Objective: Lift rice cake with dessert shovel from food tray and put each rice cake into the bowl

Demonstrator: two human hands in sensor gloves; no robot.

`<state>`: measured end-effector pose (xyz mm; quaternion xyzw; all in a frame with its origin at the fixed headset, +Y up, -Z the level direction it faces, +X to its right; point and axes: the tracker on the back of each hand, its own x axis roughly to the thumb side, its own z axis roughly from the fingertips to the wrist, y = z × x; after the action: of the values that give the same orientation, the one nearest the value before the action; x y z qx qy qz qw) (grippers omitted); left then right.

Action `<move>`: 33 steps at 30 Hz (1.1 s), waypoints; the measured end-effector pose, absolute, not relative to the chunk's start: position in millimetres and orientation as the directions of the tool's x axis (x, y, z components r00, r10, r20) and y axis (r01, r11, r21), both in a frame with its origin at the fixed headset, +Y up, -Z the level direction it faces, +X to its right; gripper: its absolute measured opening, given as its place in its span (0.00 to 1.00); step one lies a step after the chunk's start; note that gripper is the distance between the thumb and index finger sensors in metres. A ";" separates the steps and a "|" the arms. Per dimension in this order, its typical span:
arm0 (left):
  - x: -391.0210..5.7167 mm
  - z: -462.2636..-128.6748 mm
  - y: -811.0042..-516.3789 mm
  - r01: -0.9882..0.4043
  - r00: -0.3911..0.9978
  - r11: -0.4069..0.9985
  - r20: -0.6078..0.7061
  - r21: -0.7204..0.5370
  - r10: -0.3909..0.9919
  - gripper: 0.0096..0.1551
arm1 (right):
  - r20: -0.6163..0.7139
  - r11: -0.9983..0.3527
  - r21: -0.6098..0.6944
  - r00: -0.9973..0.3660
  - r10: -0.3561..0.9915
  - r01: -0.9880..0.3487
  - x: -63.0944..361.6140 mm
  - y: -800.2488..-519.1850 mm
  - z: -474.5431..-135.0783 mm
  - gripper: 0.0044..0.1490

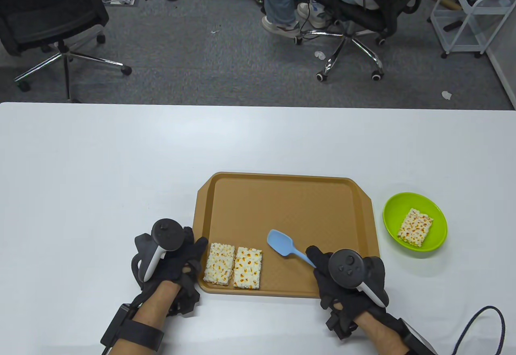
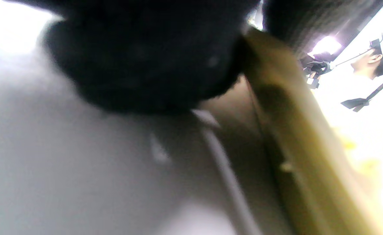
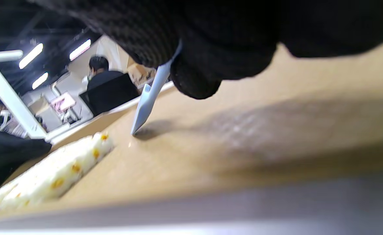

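Fingers of the left hand [image 1: 177, 258] lie against the near left rim of the brown plastic food tray [image 1: 282, 193]; whether they curl round the rim cannot be told. Just right of them, two rectangular puffed rice cakes [image 1: 234, 267], white flecked with orange, lie side by side on the tray floor. Further right, the right hand [image 1: 346, 278] grips the handle of the pale blue dessert shovel [image 1: 284, 244], fingers closed round it. The right wrist view shows the blade tip [image 3: 136, 130] touching the tray. On the white table [image 1: 100, 169], right of the tray, a green bowl [image 1: 393, 209] holds one rice cake [image 1: 415, 227].
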<state>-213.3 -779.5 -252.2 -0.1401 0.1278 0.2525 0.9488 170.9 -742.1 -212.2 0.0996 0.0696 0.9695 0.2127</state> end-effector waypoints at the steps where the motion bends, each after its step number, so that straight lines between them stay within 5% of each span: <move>1: -213.4 -252.3 -779.5 -0.516 0.840 0.833 -0.313 -0.202 0.444 0.39 | 0.168 -0.903 0.165 -0.891 0.422 -0.397 170.4 -742.7 -212.1 0.35; 9: -213.5 -252.7 -779.6 -0.518 0.839 0.830 -0.311 -0.205 0.447 0.39 | 0.288 -0.931 0.168 -0.887 0.360 -0.323 168.9 -738.1 -217.5 0.35; 21: -213.7 -253.0 -779.8 -0.522 0.837 0.828 -0.312 -0.204 0.450 0.39 | 0.082 -0.676 0.539 -0.767 0.637 -0.503 188.0 -757.9 -239.4 0.35; 33: -213.9 -252.6 -779.4 -0.520 0.839 0.829 -0.309 -0.206 0.449 0.39 | 0.084 -0.634 0.557 -0.723 0.686 -0.537 151.6 -772.5 -224.4 0.35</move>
<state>-213.9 -779.4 -252.6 -0.1424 0.1246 0.2553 0.9482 151.6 -772.5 -224.4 0.1457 0.2564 0.8920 0.3426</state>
